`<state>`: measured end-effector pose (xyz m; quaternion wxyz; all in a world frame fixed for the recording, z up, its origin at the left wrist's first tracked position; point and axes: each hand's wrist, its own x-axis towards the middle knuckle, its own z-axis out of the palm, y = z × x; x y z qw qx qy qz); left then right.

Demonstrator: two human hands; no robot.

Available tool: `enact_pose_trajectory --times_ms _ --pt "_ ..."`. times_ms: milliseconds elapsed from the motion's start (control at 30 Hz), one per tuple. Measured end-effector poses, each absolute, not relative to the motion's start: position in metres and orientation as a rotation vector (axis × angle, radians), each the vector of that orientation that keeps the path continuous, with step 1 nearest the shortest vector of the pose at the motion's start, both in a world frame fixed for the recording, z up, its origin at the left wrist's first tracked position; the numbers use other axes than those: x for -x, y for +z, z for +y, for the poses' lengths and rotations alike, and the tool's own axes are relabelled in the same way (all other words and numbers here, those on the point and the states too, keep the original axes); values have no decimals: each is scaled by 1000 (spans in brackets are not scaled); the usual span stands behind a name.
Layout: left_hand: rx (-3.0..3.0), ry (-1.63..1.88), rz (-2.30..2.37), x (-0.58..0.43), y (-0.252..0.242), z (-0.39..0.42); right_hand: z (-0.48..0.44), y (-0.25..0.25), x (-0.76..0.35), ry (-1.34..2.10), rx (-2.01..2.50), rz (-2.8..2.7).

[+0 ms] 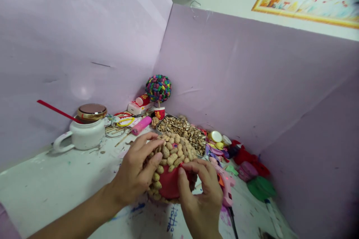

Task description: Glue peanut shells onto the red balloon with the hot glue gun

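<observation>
A round red ball (169,183), partly covered with whole peanuts (171,159), sits on the table in front of me. My left hand (137,166) curves around its left side, with fingers and thumb resting on the peanuts. On the near right side, my right hand (200,190) pinches a small red bit (181,164) between thumb and index finger, at the edge of the bare red patch. I cannot tell whether that bit is loose or part of the ball's covering. My right hand hides the ball's right side.
Behind the ball is a tray of peanut shells (183,130). A white mug (86,134) stands at left; a colourful ball on a stick (158,88) is at the back. To the right lie a pink glue gun (227,183) with a black cord, balloons (218,153) and a green bundle (261,188).
</observation>
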<state>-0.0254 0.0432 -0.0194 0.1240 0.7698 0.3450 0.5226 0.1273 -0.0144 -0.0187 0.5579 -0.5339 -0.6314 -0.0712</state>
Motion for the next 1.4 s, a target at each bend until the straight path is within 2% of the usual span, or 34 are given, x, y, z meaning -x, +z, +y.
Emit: enact_pose_trajectory --times_ms 700,900,1067,1300,1400 --pt "-2231 1408 919 22 -24 44 -7 -11 -133 -79 1336 -1449" --pt "-2182 1363 945 23 -24 54 -5 -17 -147 108 1416 -1262" --pt "-2134 1330 967 22 -20 57 -2 -31 -157 399 1481 -1151" --pt "-2200 1321 919 20 -19 49 2 -25 -145 338 1551 -1196" --pt "-2191 1330 921 20 -20 50 5 -20 -142 421 1558 -1178"
